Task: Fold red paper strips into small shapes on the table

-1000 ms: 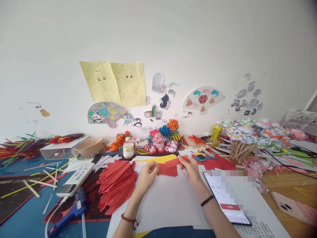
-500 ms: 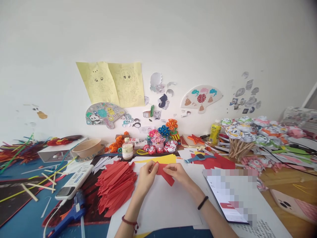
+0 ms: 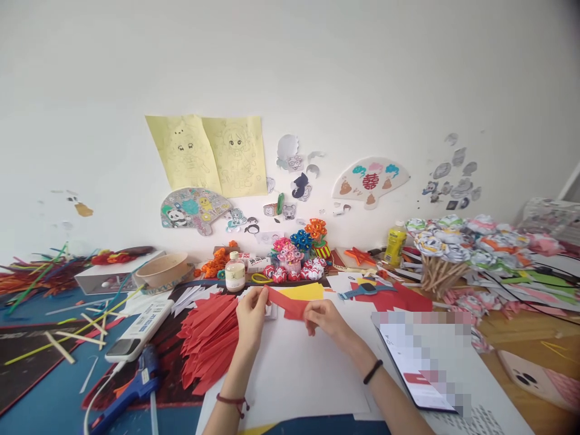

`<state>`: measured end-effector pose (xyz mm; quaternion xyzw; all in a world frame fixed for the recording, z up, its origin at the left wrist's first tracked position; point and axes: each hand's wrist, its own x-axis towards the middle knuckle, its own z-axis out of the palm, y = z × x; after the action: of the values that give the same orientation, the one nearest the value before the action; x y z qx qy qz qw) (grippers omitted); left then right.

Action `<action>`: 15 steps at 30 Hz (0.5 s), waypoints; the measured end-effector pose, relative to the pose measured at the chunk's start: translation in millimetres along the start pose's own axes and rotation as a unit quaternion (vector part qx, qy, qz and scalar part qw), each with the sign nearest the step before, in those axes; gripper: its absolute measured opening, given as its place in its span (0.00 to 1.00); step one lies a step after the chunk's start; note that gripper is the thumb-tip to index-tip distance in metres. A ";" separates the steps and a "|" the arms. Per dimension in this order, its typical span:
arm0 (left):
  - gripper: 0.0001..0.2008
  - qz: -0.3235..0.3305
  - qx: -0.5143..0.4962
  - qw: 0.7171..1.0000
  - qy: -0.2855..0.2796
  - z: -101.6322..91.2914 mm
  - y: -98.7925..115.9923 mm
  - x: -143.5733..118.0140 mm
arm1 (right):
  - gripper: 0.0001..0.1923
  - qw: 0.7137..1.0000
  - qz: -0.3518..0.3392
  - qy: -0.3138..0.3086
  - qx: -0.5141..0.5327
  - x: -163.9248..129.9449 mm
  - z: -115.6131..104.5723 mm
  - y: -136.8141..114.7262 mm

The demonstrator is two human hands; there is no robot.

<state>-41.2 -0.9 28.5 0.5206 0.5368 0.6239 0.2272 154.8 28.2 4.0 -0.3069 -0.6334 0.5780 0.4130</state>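
Between my two hands a red paper strip (image 3: 286, 303) is stretched above white paper sheets (image 3: 312, 362). My left hand (image 3: 254, 311) is closed in a pinch on the strip's left end. At its right end, where the paper is folded over, my right hand (image 3: 321, 319) grips it between thumb and fingers. Just left of my left hand lies a heap of folded red paper pieces (image 3: 211, 341). Behind the strip is a yellow paper sheet (image 3: 304, 292). My fingers cover parts of both ends of the strip.
A blue glue gun (image 3: 136, 386) and a white power strip (image 3: 142, 329) lie to the left. To the right sit a tablet (image 3: 419, 368) and a phone (image 3: 528, 377). A small bottle (image 3: 235, 273) and pipe-cleaner flowers (image 3: 290, 251) stand at the back, near paper flowers (image 3: 441, 238).
My left hand has moved left, away from my right hand, drawing the red strip out longer. The view has shifted slightly.
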 end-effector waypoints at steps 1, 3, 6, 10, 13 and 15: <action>0.17 -0.006 -0.005 1.000 0.011 -2.0 -0.4 1.5 | 0.14 1.000 0.001 0.002 0.000 1.3 -1.2 2.3; 0.18 -0.019 -0.004 1.000 0.010 -4.6 -1.6 3.9 | 0.14 1.000 0.000 0.011 -0.003 4.1 -3.0 6.0; 0.20 -0.026 0.017 0.999 -0.019 -3.6 -5.0 4.6 | 0.15 0.998 -0.012 0.052 -0.017 6.7 -2.4 8.8; 0.19 -0.017 0.054 0.997 -0.047 5.2 -8.5 -1.1 | 0.18 0.984 -0.070 0.119 -0.115 4.2 5.6 10.0; 0.17 -0.003 0.082 0.994 -0.069 13.0 -7.5 -7.3 | 0.19 0.971 -0.109 0.093 -0.191 0.8 13.1 10.9; 0.17 0.004 0.093 0.992 -0.081 16.9 -6.1 -10.4 | 0.15 0.963 -0.129 0.082 -0.222 -0.8 16.7 10.1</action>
<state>-24.2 -0.4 16.8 0.5903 0.5701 0.5283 0.2179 139.6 20.9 -6.0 -0.3526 -0.7441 0.3378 0.4559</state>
